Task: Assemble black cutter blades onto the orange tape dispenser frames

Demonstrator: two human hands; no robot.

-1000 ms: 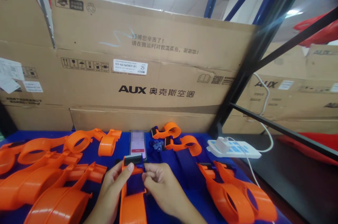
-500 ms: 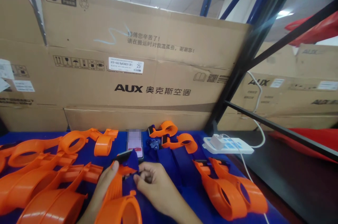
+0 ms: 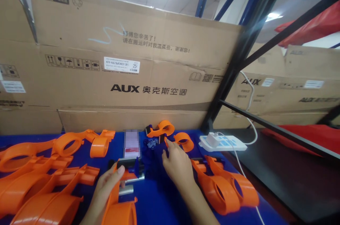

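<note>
My left hand point(image 3: 107, 186) grips an orange plastic tape dispenser point(image 3: 122, 196) near its head, where a black and blue blade piece point(image 3: 131, 166) sits. My right hand point(image 3: 177, 163) reaches forward across the blue table point(image 3: 159, 203), fingers stretched toward small blue parts point(image 3: 151, 143) and an orange ring piece point(image 3: 183, 141). It holds nothing that I can see. A phone point(image 3: 132, 143) lies just beyond the dispenser.
Several orange dispenser bodies point(image 3: 39, 175) are piled at the left, and others point(image 3: 225, 189) lie at the right. A white power strip point(image 3: 223, 142) with a cable sits at the table's right edge. Large cardboard boxes point(image 3: 132, 76) stand behind, beside a black rack post point(image 3: 231, 73).
My right hand let go of the dispenser's head and moved forward to the right toward the small parts. My left hand keeps hold of the dispenser.
</note>
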